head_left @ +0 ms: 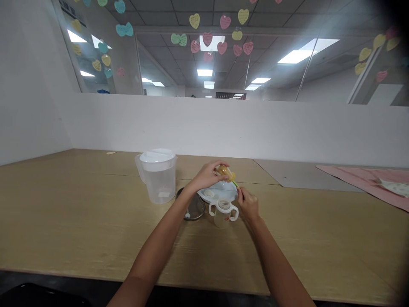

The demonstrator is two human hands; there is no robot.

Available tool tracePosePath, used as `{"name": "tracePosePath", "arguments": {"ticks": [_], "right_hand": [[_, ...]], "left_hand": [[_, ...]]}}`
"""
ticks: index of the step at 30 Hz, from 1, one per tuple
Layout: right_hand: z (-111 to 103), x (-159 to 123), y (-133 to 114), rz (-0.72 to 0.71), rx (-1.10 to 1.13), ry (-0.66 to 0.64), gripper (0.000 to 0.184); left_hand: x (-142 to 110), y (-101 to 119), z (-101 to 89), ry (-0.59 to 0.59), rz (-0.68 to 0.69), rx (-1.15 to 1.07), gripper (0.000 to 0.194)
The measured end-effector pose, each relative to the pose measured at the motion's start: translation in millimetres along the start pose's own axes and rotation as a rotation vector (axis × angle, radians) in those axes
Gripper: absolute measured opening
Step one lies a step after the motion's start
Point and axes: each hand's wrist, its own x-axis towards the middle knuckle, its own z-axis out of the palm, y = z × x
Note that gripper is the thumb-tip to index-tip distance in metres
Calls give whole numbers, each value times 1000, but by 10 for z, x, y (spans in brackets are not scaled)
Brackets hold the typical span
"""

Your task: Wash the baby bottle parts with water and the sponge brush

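Observation:
My left hand point(209, 175) is closed round an amber, see-through bottle nipple point(224, 172), tilted with its yellow rim toward the lower right. In my right hand point(249, 204) the fingers pinch a thin green-handled tool point(235, 183). Its far end meets the nipple's rim; the tip is hidden, so its kind does not show. Below the hands stands an upright baby bottle point(223, 215) without a top, with two white side handles. Behind it lies a white plate point(229, 194) with a small white ring point(209, 194) on it.
A clear pitcher point(161, 181) with a white lid stands at the left. Partly behind my left forearm is a round metal-rimmed dish point(198, 209) holding a small white piece point(187, 215). A pink cloth point(348, 181) and a grey mat point(298, 175) lie at the right of the wooden table point(79, 213).

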Motion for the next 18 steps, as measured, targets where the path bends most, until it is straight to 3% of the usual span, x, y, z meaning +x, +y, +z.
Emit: {"name": "tracePosePath", "arguments": {"ticks": [7,12,15,18], "right_hand": [[-59,26,-52,-55,61,73,31],[-64,54,-15,-107,-13,16,29],[-51,49,4,-136,-15,-38,30],[-37,28,25,19,-36,-50,34]], "left_hand": [[-23,105,-53,-28,56,-128,38],[-46,46,-223,91,8,186,36],[-96,2,-376,103,-28,417,38],[-155,-59,-531,66,-113,665,37]]}}
